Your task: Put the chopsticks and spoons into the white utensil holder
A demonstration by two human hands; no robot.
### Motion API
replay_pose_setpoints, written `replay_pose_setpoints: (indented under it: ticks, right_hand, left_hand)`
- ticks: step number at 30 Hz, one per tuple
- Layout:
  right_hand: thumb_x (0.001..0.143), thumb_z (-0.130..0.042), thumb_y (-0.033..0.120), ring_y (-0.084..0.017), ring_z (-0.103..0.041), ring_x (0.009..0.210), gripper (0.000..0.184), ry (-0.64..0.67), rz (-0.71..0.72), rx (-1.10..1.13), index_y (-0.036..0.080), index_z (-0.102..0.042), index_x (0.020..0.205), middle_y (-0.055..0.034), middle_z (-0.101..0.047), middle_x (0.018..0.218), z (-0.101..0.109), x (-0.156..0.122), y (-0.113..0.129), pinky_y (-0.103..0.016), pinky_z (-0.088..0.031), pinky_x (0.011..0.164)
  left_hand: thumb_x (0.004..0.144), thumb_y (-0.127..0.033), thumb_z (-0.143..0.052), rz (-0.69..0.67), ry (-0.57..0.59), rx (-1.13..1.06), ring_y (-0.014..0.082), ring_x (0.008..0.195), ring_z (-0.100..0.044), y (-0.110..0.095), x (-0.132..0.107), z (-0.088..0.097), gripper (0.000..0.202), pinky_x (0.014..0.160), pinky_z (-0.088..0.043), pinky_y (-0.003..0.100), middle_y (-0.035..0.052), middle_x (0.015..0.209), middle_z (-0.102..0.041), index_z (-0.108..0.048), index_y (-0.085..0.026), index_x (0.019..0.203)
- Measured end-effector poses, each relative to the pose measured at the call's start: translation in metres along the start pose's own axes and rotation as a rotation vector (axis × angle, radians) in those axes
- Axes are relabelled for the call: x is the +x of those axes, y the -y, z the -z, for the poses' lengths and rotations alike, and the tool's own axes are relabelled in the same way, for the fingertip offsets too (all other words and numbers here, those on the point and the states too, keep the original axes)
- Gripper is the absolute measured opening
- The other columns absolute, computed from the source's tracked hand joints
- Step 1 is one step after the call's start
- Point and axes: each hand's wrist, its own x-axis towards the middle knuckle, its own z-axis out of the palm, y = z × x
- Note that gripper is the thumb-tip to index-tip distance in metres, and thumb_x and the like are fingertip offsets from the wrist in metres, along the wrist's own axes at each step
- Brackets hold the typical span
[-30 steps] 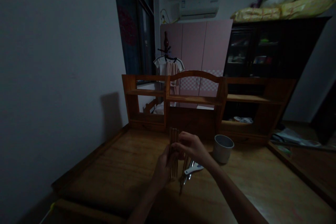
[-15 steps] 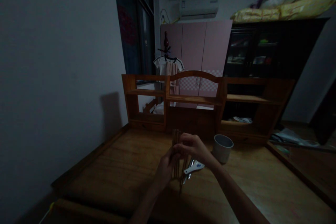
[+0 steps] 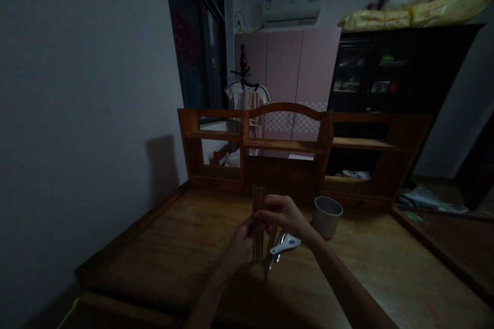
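A: What could go wrong?
B: Some chopsticks (image 3: 258, 199) could be dropped if the left hand's (image 3: 243, 239) grip is loosened; the white spoon (image 3: 284, 245) (just below the right hand (image 3: 284, 217)) might be struck.
A: Where are they held?
B: Upright in the left hand, beside the right hand's bent fingers; whether anything is pinched there cannot be told in dim light.

Left grip (image 3: 243, 236) around upright chopsticks (image 3: 258, 252); right grip (image 3: 283, 216) touching them; spoon (image 3: 286, 244) near pot (image 3: 327, 220) on table (image 3: 173, 257).
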Motion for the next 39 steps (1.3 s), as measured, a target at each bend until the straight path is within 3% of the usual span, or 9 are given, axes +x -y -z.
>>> replay_pose_setpoints:
  ticks: [20,29,35,39]
  right_hand:
    - [0.082,-0.07,0.045,-0.012,-0.055,0.049,0.033,0.007,-0.062,0.029,0.016,-0.061,0.07,0.0028,-0.052,0.064,0.004,-0.001,-0.014,-0.021,-0.038,0.043]
    - [0.084,-0.07,0.037,-0.013,-0.055,0.064,0.027,-0.02,0.035,-0.063,0.014,-0.065,0.069,0.0014,-0.055,0.071,0.006,0.0,-0.013,-0.021,-0.039,0.055]
    - [0.082,-0.072,0.041,-0.012,-0.053,0.062,0.031,-0.027,0.027,-0.096,0.015,-0.062,0.068,0.0021,-0.053,0.067,0.006,0.001,-0.008,-0.021,-0.037,0.054]
    - [0.078,-0.075,0.042,-0.012,-0.05,0.058,0.031,-0.152,0.027,-0.114,0.016,-0.061,0.068,0.0036,-0.051,0.061,0.008,0.005,0.001,-0.021,-0.035,0.05]
  left_hand:
    - [0.094,-0.036,-0.048,0.014,0.042,-0.014,0.0196,0.093,-0.057,0.007,0.0,-0.003,0.027,0.088,-0.043,0.029,0.0058,0.097,-0.064,-0.06,-0.015,0.106]
    - [0.095,-0.038,-0.047,0.041,0.03,-0.019,0.0181,0.1,-0.055,0.0,-0.004,-0.005,0.029,0.092,-0.041,0.026,0.0042,0.104,-0.061,-0.057,-0.018,0.113]
    - [0.095,-0.04,-0.045,0.036,0.033,-0.013,0.0169,0.091,-0.054,0.002,-0.002,-0.005,0.028,0.086,-0.042,0.026,0.004,0.097,-0.059,-0.055,-0.017,0.109]
    - [0.097,-0.039,-0.042,0.009,0.063,0.01,0.0153,0.082,-0.053,-0.003,-0.004,-0.005,0.026,0.079,-0.042,0.025,0.0018,0.086,-0.057,-0.055,-0.017,0.1]
